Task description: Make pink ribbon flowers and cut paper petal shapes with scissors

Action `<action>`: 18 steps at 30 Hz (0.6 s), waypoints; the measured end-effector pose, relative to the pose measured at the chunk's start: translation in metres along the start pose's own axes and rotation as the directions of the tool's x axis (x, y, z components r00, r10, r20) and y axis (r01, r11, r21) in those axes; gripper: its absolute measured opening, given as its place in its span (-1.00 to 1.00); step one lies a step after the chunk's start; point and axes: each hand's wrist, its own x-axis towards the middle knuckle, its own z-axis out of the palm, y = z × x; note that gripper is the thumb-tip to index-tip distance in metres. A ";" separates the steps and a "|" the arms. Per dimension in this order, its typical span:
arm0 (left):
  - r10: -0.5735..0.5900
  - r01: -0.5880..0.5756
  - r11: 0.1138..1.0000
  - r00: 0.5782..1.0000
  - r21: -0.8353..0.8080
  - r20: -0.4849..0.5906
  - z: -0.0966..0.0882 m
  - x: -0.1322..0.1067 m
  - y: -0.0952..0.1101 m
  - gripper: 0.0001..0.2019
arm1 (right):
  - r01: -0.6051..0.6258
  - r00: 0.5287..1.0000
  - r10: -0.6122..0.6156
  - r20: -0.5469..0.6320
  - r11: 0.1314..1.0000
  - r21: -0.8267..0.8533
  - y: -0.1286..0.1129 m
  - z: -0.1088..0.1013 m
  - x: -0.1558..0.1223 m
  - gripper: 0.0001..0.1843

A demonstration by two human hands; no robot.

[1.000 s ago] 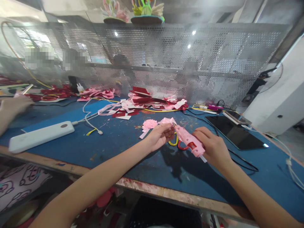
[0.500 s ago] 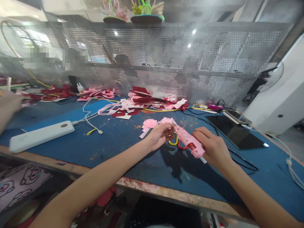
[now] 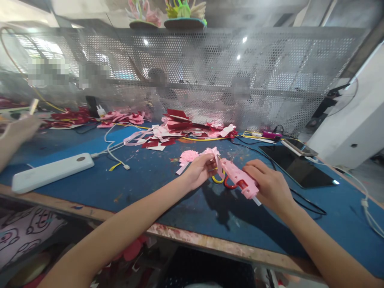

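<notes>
My right hand (image 3: pixel 270 184) grips a pink hot glue gun (image 3: pixel 238 178), with the nozzle pointing up-left. My left hand (image 3: pixel 199 170) pinches a small pink ribbon flower (image 3: pixel 211 153) right at the gun's tip. Both hands hover over a blue table mat (image 3: pixel 150 176). A second pink ribbon flower (image 3: pixel 188 157) lies on the mat just left of my left hand. Scissors with yellow and red handles (image 3: pixel 223 181) lie under the glue gun, partly hidden.
A white power strip (image 3: pixel 51 171) lies at the left with a white cable (image 3: pixel 115 158). Red and pink ribbon scraps (image 3: pixel 177 128) pile at the back by a perforated metal screen (image 3: pixel 210 72). A dark tablet (image 3: pixel 297 168) and a phone (image 3: pixel 300 148) lie right. Another person's hand (image 3: pixel 19 128) is far left.
My left hand has lifted the pink flower slightly and turned it against the glue gun tip. The other person's hand at far left has moved and now holds up something small.
</notes>
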 end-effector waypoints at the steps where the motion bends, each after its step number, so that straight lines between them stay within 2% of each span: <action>1: 0.001 -0.001 1.000 1.000 -0.007 -0.003 0.000 0.000 0.000 -0.92 | -0.008 1.000 0.008 -0.007 1.000 0.023 0.001 0.000 0.000 -0.78; 5: 0.010 -0.010 1.000 1.000 0.005 -0.001 0.000 0.001 0.001 -0.87 | -0.080 0.993 0.102 -0.062 0.956 0.281 0.005 0.001 0.004 -0.83; 7: 0.007 -0.006 1.000 1.000 0.020 -0.014 0.000 0.001 0.001 -0.86 | -0.216 0.965 0.261 -0.028 0.850 0.481 0.007 0.002 0.008 -0.82; 8: 0.007 -0.006 1.000 1.000 0.027 -0.028 0.000 0.001 0.001 -0.85 | -0.317 0.929 0.368 0.037 0.741 0.592 0.008 0.004 0.010 -0.77; 10: 0.021 -0.018 0.998 0.998 0.057 -0.065 0.000 0.002 0.000 -0.85 | -0.503 0.800 0.549 0.242 0.394 0.769 0.012 0.009 0.013 -0.68; 11: 0.033 -0.026 0.995 0.997 0.093 -0.076 0.000 0.002 0.000 -0.86 | -0.556 0.726 0.591 0.353 0.201 0.807 0.016 0.012 0.013 -0.65; 12: 0.045 -0.033 0.989 0.996 0.143 -0.081 0.000 0.001 0.000 -0.86 | -0.582 0.656 0.615 0.438 0.042 0.812 0.021 0.016 0.014 -0.62; 13: 0.055 -0.038 0.979 0.995 0.202 -0.079 0.000 0.001 -0.001 -0.85 | -0.606 0.596 0.632 0.496 -0.052 0.794 0.027 0.021 0.013 -0.61; 14: 0.064 -0.043 0.963 0.995 0.266 -0.072 0.000 0.001 -0.001 -0.85 | -0.640 0.547 0.648 0.530 -0.084 0.763 0.034 0.025 0.013 -0.61; 15: 0.071 -0.046 0.945 0.995 0.325 -0.065 0.000 0.000 -0.001 -0.83 | -0.689 0.507 0.666 0.547 -0.067 0.721 0.041 0.029 0.012 -0.62; 18: 0.077 -0.044 0.896 0.996 0.441 -0.055 0.001 -0.001 -0.002 -0.80 | -0.823 0.438 0.686 0.581 0.046 0.566 0.064 0.037 0.008 -0.66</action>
